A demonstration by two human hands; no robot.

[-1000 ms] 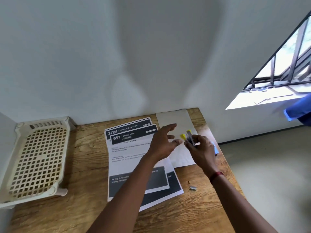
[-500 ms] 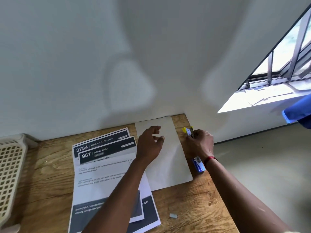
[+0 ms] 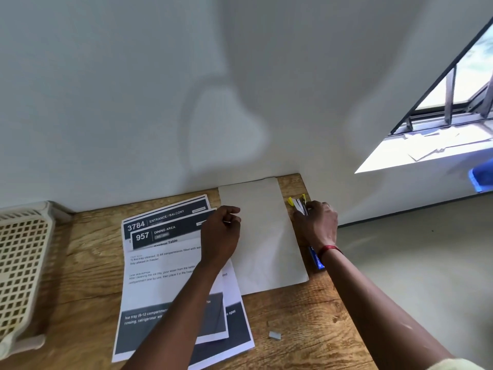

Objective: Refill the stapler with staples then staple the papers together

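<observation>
Two printed papers lie overlapped on the wooden table, with a blank sheet to their right. My left hand rests where they meet, its fingers curled, and seems to pinch a thin pale paper edge. Past the blank sheet's right edge, my right hand grips the stapler down on the table; its yellow tips stick out beyond my fingers. A blue staple box lies under my right wrist. A short strip of staples lies loose near the front.
A cream plastic lattice tray stands at the table's left end. A white wall runs right behind the table. The table's right edge drops to a grey floor, close to my right hand.
My right hand carried the stapler from mid-air down to the table's right side. My left hand left the stapler, moved to the papers and curled its fingers. The camera swung right.
</observation>
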